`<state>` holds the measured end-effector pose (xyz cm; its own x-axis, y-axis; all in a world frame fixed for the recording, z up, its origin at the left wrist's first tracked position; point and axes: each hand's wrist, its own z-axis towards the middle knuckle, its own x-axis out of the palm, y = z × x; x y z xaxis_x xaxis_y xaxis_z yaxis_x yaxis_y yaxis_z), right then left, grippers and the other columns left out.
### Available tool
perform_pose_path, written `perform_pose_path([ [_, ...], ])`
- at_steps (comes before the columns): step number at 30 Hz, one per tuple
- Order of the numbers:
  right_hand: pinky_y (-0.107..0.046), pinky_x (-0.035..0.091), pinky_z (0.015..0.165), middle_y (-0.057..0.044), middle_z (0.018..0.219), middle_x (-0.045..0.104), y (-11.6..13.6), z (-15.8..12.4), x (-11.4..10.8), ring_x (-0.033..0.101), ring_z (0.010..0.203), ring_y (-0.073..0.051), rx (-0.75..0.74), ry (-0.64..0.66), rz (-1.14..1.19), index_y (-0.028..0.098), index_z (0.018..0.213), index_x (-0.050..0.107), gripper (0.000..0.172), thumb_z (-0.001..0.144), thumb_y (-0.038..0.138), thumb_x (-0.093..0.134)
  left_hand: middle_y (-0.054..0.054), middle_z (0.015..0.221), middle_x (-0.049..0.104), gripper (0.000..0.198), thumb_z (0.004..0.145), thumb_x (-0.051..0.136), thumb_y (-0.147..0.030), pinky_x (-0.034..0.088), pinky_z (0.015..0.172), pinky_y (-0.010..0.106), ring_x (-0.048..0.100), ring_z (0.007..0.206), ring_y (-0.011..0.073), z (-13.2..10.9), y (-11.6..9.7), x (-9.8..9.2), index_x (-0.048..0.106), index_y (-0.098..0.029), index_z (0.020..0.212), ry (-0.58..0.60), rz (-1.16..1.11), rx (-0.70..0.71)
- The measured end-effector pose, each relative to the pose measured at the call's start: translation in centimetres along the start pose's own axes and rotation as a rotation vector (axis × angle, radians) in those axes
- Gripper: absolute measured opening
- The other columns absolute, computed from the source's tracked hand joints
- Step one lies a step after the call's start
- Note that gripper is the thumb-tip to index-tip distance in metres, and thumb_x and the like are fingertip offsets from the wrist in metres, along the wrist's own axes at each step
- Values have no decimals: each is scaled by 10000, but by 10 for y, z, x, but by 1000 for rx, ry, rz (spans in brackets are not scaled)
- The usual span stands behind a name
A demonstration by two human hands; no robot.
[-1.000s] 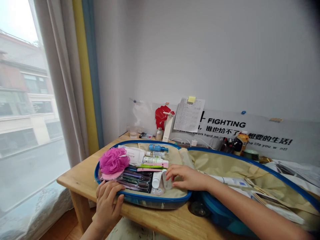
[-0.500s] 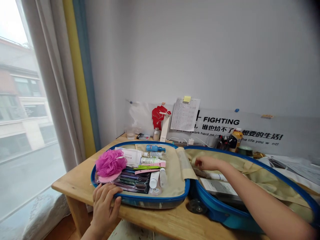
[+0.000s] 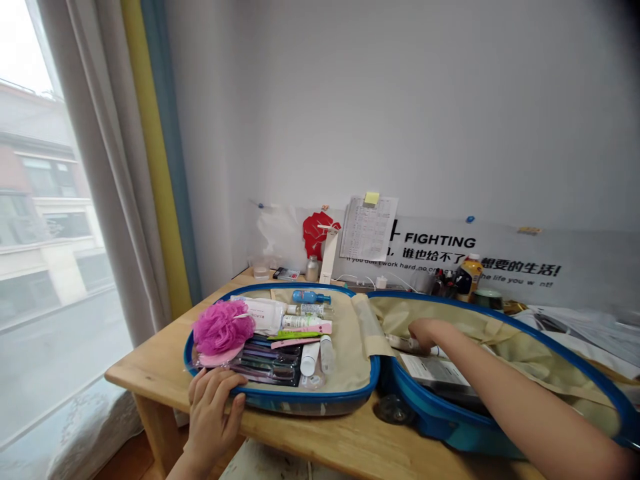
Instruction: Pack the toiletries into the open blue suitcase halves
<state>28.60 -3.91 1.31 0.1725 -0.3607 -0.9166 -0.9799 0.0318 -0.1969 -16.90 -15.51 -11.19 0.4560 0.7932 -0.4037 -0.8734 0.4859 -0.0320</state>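
My left hand (image 3: 216,403) lies over the blue front rim of the suitcase (image 3: 345,402), fingers laid across the edge and thumb apart. Near its fingertips are a pink bath puff (image 3: 223,327) and a clear pack of dark toothbrushes (image 3: 270,363). My right hand (image 3: 426,333) reaches down into the suitcase's right half, its fingertips hidden. Right by it lies a pale tube-shaped item (image 3: 400,343), and in front is a grey-white box (image 3: 435,373). White tubes (image 3: 309,359), a blue bottle (image 3: 310,297) and a wipes pack (image 3: 265,315) fill the left half.
The open suitcase lies on a wooden table (image 3: 150,347). Behind it stand a glass cup (image 3: 261,270), a small jar (image 3: 312,269), a white lamp (image 3: 329,257) and an orange-labelled bottle (image 3: 469,277). Papers (image 3: 575,340) lie at the right, and curtains (image 3: 115,167) hang left.
My right hand has moved a little right and lower inside the right half, beside the pale tube-shaped item. My left hand stays on the rim.
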Motion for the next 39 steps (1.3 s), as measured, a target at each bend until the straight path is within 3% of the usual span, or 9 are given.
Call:
perform_pose_path([
  [4,-314,491,711,-41,863,646,-2,-17,-21,600,769,-148,-83,-264,92,160,899,616,146,808,273,629,34,861,635,136,891,425,-265,313,924,415,545,882,221,0,-1,0,551,-237,935,6,3,-9],
  [7,-323,473,731,-66,940,653,6,-34,-40,606,818,-182,-185,-489,181,192,1061,574,237,847,276,515,33,857,635,134,889,429,-259,312,928,417,540,882,222,0,-1,0,552,-238,938,0,5,-5],
  [10,-312,465,816,-70,1088,628,32,-51,-49,594,923,-174,-343,-644,256,214,1175,506,318,885,313,420,34,864,638,137,884,434,-262,315,928,418,540,896,227,-1,0,0,556,-240,940,4,3,-14],
  [15,-294,450,801,-51,1034,656,92,-74,-37,594,883,-158,-869,-644,181,219,1035,594,248,813,203,486,28,868,640,136,875,442,-262,325,926,410,548,880,219,-2,-1,1,561,-239,937,2,-2,-27],
  [18,-308,430,847,-52,1045,666,112,-80,-27,597,929,-164,-1001,-566,-1,231,1049,622,280,831,162,460,24,867,640,137,875,444,-273,326,930,404,553,881,213,-2,0,2,563,-243,936,1,1,-33],
  [21,-302,429,864,-59,1047,675,116,-78,-22,607,930,-155,-1045,-523,-34,231,1087,632,321,868,154,411,23,859,640,134,878,443,-279,326,926,403,554,877,216,-2,1,2,559,-245,935,0,6,-25],
  [27,-286,430,838,-28,946,709,110,-75,-23,628,899,-151,-993,-490,23,254,993,687,277,892,229,431,30,852,634,132,884,436,-271,331,906,405,547,871,222,1,1,-1,555,-241,933,-8,-1,-2],
  [34,-319,448,837,-79,1111,674,62,-44,-41,617,972,-188,-485,-548,187,214,1093,650,353,914,265,350,30,861,634,129,881,442,-267,325,918,415,549,875,223,0,1,0,555,-242,937,-4,-1,-8],
  [39,-316,493,785,-55,973,680,27,-14,-17,627,861,-159,-294,-283,116,163,972,658,192,860,283,560,33,857,638,133,885,442,-270,330,913,411,548,879,224,0,1,1,564,-239,930,-11,-5,-7],
])
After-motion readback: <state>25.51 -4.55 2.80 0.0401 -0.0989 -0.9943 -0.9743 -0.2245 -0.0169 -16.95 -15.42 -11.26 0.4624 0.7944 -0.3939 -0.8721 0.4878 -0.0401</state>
